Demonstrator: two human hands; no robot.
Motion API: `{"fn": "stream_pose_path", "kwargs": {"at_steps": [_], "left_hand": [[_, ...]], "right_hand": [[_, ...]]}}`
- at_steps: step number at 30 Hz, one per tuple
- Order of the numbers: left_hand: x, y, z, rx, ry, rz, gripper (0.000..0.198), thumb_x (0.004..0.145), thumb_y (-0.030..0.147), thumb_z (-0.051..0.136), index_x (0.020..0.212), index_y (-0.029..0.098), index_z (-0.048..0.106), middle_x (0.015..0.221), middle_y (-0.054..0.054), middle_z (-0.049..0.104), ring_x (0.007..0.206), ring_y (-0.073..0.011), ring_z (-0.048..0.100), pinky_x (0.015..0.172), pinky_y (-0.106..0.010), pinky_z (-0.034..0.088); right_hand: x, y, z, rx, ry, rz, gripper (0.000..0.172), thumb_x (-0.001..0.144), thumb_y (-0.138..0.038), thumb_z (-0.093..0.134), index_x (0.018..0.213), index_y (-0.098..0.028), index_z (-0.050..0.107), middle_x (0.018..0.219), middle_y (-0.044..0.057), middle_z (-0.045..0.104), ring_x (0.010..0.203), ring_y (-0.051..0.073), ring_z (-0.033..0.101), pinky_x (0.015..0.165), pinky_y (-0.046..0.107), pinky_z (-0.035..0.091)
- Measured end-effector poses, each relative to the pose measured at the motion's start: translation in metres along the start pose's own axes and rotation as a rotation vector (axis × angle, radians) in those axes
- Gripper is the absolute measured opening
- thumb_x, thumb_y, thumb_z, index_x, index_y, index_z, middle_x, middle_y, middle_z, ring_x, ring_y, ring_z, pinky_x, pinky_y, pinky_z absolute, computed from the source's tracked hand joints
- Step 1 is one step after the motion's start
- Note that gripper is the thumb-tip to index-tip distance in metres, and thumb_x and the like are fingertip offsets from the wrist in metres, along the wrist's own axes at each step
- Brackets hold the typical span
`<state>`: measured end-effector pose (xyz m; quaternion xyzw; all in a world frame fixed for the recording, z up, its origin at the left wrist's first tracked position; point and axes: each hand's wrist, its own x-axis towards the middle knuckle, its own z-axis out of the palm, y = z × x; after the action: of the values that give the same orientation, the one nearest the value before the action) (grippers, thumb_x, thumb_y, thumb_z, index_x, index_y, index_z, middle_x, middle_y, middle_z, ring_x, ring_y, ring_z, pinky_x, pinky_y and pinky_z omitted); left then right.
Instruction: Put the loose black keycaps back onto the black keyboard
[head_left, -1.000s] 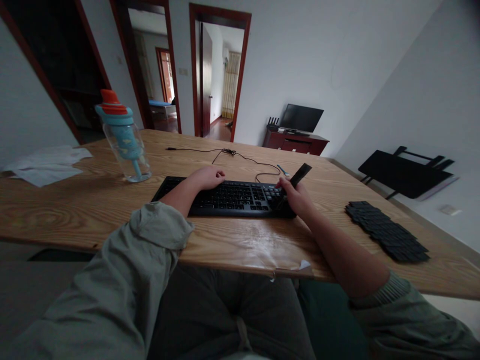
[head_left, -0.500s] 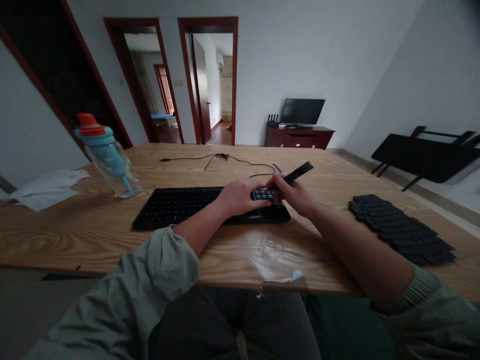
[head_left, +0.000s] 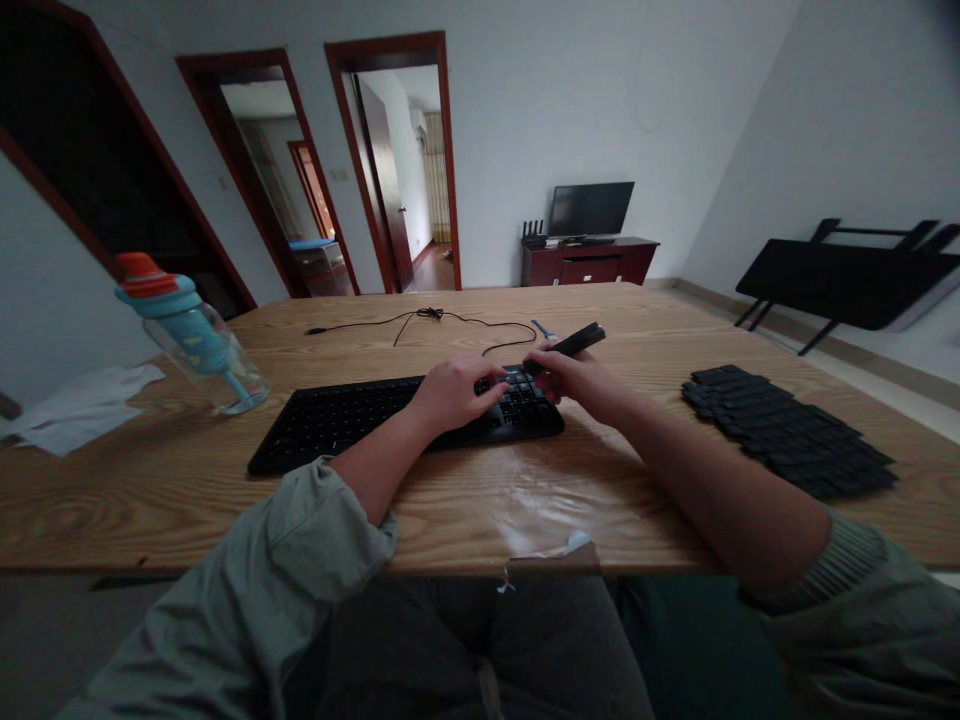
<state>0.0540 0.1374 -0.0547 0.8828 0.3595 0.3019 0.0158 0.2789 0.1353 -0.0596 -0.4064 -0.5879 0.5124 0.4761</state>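
Observation:
A black keyboard [head_left: 352, 420] lies on the wooden table [head_left: 480, 500] in front of me. My left hand [head_left: 456, 390] rests on its right part with the fingers curled down onto the keys near the number pad. My right hand [head_left: 577, 378] is closed round a slim black tool [head_left: 571, 344] that sticks up and to the right, its lower end at the keyboard's right edge. The two hands are close together, almost touching.
A clear water bottle [head_left: 189, 335] with a blue and orange lid stands at the left. White paper [head_left: 75, 400] lies beyond it. A black cable [head_left: 427, 320] trails behind the keyboard. Rows of black keycaps [head_left: 787, 430] lie on the right. A folded black table [head_left: 847, 280] leans on the wall.
My left hand has moved from the keyboard's middle to its right end, next to my right hand. My right hand and the tool have stayed at the right edge. My head has turned.

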Motion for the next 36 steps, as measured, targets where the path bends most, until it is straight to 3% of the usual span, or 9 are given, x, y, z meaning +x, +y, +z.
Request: {"fn": "stream_pose_path", "kwargs": {"at_steps": [7, 11, 16, 24, 36], "left_hand": [[-0.0041, -0.0004, -0.0042, -0.288, -0.004, -0.113, 0.034, 0.091, 0.043, 0.064, 0.11, 0.017, 0.073, 0.096, -0.006, 0.076, 0.08, -0.0181, 0.066, 0.072, -0.031, 0.051], [-0.003, 0.002, -0.0028, -0.401, -0.029, -0.158, 0.031, 0.091, 0.038, 0.062, 0.108, 0.015, 0.074, 0.091, -0.005, 0.076, 0.074, -0.0161, 0.063, 0.065, -0.028, 0.049], [-0.0031, 0.0025, -0.0017, -0.405, -0.019, -0.159, 0.026, 0.089, 0.033, 0.063, 0.105, 0.015, 0.075, 0.088, -0.004, 0.075, 0.071, -0.0149, 0.062, 0.065, -0.027, 0.048], [-0.0061, 0.0015, -0.0009, -0.359, -0.06, -0.096, 0.038, 0.083, 0.042, 0.075, 0.111, 0.017, 0.072, 0.09, -0.004, 0.074, 0.075, -0.0155, 0.064, 0.069, -0.029, 0.05], [-0.0067, 0.0062, -0.0039, -0.269, 0.008, -0.05, 0.024, 0.085, 0.032, 0.071, 0.104, 0.018, 0.074, 0.087, -0.003, 0.072, 0.076, -0.0158, 0.064, 0.073, -0.03, 0.052]], "right_hand": [[-0.0033, -0.0013, 0.0023, 0.176, -0.061, 0.028, 0.027, 0.067, -0.034, 0.071, 0.086, -0.02, 0.058, 0.064, -0.003, 0.055, 0.051, 0.011, 0.047, 0.048, 0.024, 0.033], [-0.0048, -0.003, 0.0011, 0.196, -0.117, 0.031, 0.027, 0.065, -0.033, 0.07, 0.084, -0.021, 0.055, 0.06, -0.004, 0.05, 0.051, 0.011, 0.043, 0.049, 0.024, 0.029], [-0.0045, -0.0011, 0.0024, 0.174, -0.103, 0.033, 0.027, 0.068, -0.037, 0.073, 0.08, -0.021, 0.055, 0.064, -0.004, 0.048, 0.053, 0.01, 0.042, 0.05, 0.025, 0.026], [-0.0028, 0.0001, 0.0026, 0.138, -0.068, 0.049, 0.029, 0.069, -0.041, 0.074, 0.078, -0.021, 0.055, 0.063, -0.003, 0.049, 0.053, 0.01, 0.041, 0.049, 0.026, 0.026], [-0.0026, 0.0044, 0.0017, 0.071, -0.017, 0.012, 0.024, 0.072, -0.039, 0.071, 0.076, -0.021, 0.057, 0.061, -0.003, 0.049, 0.052, 0.011, 0.042, 0.048, 0.027, 0.026]]}}
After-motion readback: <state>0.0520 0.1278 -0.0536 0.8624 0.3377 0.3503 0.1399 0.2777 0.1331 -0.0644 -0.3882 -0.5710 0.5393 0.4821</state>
